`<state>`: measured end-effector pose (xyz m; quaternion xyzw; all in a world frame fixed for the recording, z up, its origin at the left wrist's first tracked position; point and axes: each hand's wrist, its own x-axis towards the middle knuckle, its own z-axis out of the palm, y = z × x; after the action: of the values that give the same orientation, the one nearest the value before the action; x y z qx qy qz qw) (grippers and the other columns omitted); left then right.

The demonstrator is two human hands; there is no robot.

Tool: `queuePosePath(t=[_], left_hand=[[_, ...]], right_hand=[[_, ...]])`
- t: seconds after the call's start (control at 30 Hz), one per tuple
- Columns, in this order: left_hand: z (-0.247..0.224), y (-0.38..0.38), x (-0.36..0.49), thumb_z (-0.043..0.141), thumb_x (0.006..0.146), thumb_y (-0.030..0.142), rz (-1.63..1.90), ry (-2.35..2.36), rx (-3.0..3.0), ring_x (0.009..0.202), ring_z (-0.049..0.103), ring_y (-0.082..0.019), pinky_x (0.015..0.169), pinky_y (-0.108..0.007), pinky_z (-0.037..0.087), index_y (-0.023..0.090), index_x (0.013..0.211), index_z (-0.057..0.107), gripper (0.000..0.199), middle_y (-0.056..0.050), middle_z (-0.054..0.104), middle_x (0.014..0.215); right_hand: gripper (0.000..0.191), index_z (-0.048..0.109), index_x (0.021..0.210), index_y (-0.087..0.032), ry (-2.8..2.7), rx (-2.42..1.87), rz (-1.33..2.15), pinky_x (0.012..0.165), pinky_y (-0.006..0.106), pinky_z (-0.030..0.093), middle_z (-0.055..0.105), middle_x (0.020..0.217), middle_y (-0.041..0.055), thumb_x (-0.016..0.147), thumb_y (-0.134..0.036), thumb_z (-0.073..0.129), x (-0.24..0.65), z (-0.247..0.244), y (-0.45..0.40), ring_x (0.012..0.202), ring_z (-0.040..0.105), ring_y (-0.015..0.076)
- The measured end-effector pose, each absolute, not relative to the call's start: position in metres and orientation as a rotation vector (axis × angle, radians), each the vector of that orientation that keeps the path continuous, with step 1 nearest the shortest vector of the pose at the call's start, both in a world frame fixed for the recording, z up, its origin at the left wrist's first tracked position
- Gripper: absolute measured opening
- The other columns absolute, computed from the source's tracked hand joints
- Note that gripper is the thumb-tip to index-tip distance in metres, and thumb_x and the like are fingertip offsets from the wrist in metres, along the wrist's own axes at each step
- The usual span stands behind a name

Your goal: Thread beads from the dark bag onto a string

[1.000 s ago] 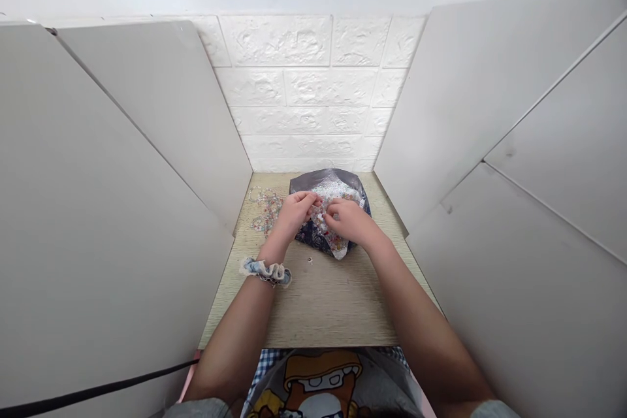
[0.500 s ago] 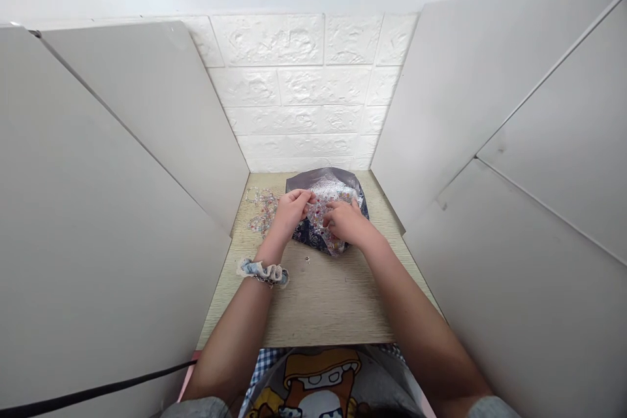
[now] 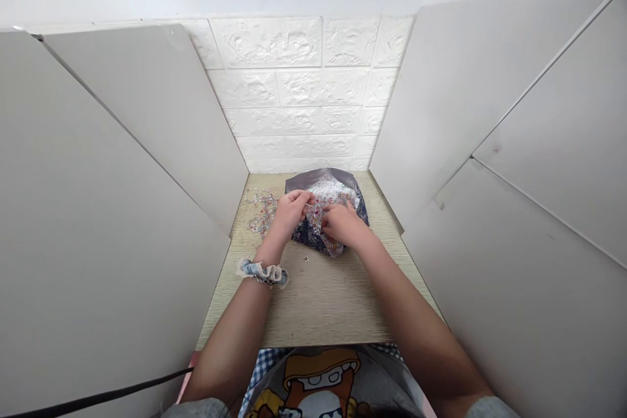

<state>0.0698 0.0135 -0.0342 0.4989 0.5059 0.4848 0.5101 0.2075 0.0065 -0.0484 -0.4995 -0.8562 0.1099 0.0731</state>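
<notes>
A dark patterned bag with a silvery lining [image 3: 311, 179] lies on the table, with many small colourful beads [image 3: 317, 209] spread over it. At the bag's left part is my left hand [image 3: 292, 208], thumb and fingertips pinched together; what they pinch is too small to make out. My right hand [image 3: 344, 223] reaches over the beads from the right, its fingers curled down into them. Whether a bead is between those fingertips is hidden. Strands of beads [image 3: 262, 212] lie on the table left of my left hand.
The wooden table [image 3: 328, 307] is boxed in by a grey panel [image 3: 122, 209] on the left, another panel [image 3: 514, 222] on the right and a white brick-pattern wall [image 3: 304, 88] behind. A tiny shiny piece [image 3: 307, 259] lies before the bag. A black cable [image 3: 112, 394] crosses the lower left.
My right hand has shifted slightly left over the beads, and its fingers have drawn closer together. My left hand keeps its pinch in the same place.
</notes>
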Motion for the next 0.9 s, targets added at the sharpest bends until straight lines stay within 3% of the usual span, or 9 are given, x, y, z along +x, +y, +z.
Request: queuePosePath(t=[0.23,0.67,0.9], left_hand=[[-0.037,0.015,0.070,0.051,0.066,0.036,1.149,1.232,1.227,0.044,0.033,-0.003,0.039,-0.017,0.021,0.011,0.070,0.056,0.025,-0.001,0.052,0.065],[-0.037,0.015,0.072,0.051,0.066,0.035,1.155,1.246,1.261,0.043,0.033,-0.003,0.038,-0.017,0.022,0.011,0.069,0.056,0.025,-0.001,0.052,0.064],[-0.035,0.013,0.074,0.050,0.066,0.033,1.140,1.268,1.252,0.043,0.032,-0.003,0.038,-0.017,0.022,0.011,0.070,0.056,0.023,0.001,0.051,0.062]], right_hand=[[0.017,0.061,0.066,-0.016,-2.591,-1.499,0.267,0.093,0.047,0.026,0.059,0.087,0.0084,0.072,-0.011,0.046,0.204,-0.048,0.005,0.085,0.053,0.0204],[0.019,0.062,0.070,-0.016,-2.584,-1.486,0.249,0.092,0.042,0.029,0.060,0.090,0.0075,0.076,-0.018,0.044,0.203,-0.052,0.007,0.088,0.054,0.0191],[0.021,0.064,0.077,-0.016,-2.596,-1.470,0.200,0.078,0.031,0.036,0.061,0.090,0.0080,0.077,-0.015,0.042,0.198,-0.058,0.009,0.086,0.055,0.0196]])
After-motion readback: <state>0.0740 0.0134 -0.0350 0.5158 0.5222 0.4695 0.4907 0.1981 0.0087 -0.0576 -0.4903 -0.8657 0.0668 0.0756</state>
